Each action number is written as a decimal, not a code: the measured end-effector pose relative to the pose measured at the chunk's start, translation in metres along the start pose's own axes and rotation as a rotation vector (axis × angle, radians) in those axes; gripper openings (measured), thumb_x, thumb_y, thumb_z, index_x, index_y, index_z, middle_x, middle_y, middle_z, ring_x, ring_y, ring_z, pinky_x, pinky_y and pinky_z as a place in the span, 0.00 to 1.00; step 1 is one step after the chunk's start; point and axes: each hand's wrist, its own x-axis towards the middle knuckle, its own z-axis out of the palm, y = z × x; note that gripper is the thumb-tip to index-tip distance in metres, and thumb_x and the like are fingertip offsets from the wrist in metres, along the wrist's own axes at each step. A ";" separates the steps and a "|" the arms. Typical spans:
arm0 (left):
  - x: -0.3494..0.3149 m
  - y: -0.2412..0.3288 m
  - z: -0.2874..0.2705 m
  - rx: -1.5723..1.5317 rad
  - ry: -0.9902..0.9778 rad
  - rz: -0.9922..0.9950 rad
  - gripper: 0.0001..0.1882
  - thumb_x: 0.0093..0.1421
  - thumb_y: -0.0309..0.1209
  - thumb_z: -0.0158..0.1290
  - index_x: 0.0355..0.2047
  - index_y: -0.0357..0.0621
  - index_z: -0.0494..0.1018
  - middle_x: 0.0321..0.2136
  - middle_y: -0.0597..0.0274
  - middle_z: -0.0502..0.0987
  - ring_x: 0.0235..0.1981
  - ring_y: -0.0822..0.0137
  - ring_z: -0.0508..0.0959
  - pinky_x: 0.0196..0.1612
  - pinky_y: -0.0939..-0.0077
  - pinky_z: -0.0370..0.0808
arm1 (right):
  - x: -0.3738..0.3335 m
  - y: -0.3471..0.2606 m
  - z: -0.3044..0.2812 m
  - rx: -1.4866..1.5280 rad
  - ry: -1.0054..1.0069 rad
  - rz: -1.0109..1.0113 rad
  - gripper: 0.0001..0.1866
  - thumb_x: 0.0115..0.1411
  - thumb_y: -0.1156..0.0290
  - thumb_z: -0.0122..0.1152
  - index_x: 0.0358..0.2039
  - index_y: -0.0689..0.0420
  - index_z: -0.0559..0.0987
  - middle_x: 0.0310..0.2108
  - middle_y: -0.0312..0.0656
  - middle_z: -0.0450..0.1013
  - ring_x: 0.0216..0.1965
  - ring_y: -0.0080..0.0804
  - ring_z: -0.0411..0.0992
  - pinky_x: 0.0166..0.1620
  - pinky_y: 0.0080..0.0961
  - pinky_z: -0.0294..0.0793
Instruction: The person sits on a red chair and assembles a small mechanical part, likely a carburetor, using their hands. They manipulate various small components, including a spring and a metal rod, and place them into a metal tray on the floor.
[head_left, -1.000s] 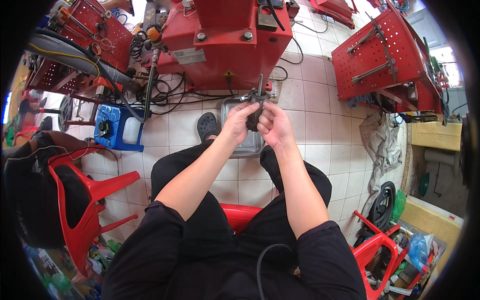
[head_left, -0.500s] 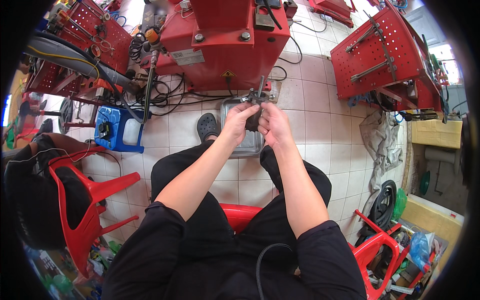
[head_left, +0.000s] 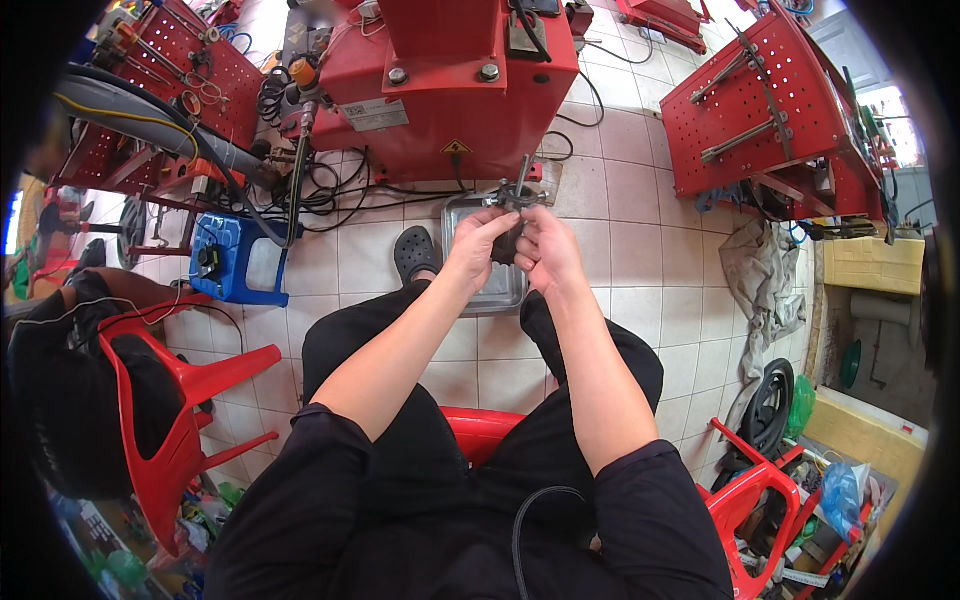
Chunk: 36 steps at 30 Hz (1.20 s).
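Note:
Both hands meet over a grey metal tray (head_left: 497,305) on the floor between my feet. My left hand (head_left: 474,243) is closed, thumb and fingers pinching the near side of a dark metal part (head_left: 516,196). My right hand (head_left: 551,250) grips the same part from the right, its fingers curled in. A thin bright metal rod (head_left: 524,170) sticks up from the far side of the part. My hands hide much of the part, so its exact kind cannot be made out.
A red machine (head_left: 440,130) with black cables (head_left: 340,190) at its foot stands ahead. A blue stool (head_left: 235,260) is to the left, near a red chair (head_left: 160,400) with a seated person. A red perforated cabinet (head_left: 765,120) and grey cloth (head_left: 755,280) are on the right.
My hands and the metal part stay almost in place, apart from a very slight shift of the rod. At the left edge the other person has moved a little.

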 end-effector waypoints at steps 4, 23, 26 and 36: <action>-0.001 -0.001 0.000 0.031 0.015 0.012 0.09 0.56 0.32 0.61 0.36 0.45 0.77 0.31 0.66 0.78 0.34 0.73 0.76 0.38 0.77 0.69 | 0.001 0.000 -0.001 0.034 0.009 0.023 0.06 0.59 0.71 0.53 0.25 0.51 0.67 0.13 0.24 0.52 0.10 0.15 0.48 0.14 0.21 0.46; 0.000 0.004 0.002 -0.065 0.000 -0.004 0.09 0.57 0.33 0.60 0.37 0.47 0.78 0.32 0.71 0.76 0.37 0.74 0.71 0.38 0.75 0.67 | 0.003 0.003 -0.001 0.183 -0.092 0.014 0.13 0.63 0.69 0.54 0.22 0.47 0.64 0.13 0.25 0.52 0.11 0.16 0.49 0.14 0.19 0.48; -0.002 0.007 0.005 -0.064 0.018 0.012 0.09 0.56 0.33 0.61 0.37 0.47 0.77 0.32 0.71 0.76 0.36 0.75 0.70 0.37 0.76 0.66 | 0.002 0.005 -0.002 0.224 -0.147 0.013 0.14 0.64 0.68 0.53 0.21 0.47 0.63 0.13 0.24 0.52 0.11 0.16 0.48 0.14 0.19 0.48; -0.006 0.014 0.007 -0.084 0.011 0.013 0.09 0.56 0.34 0.60 0.37 0.47 0.77 0.30 0.72 0.76 0.35 0.75 0.71 0.37 0.76 0.66 | 0.000 0.000 0.000 0.268 -0.174 0.089 0.13 0.64 0.66 0.52 0.23 0.48 0.63 0.12 0.25 0.51 0.10 0.16 0.48 0.12 0.18 0.46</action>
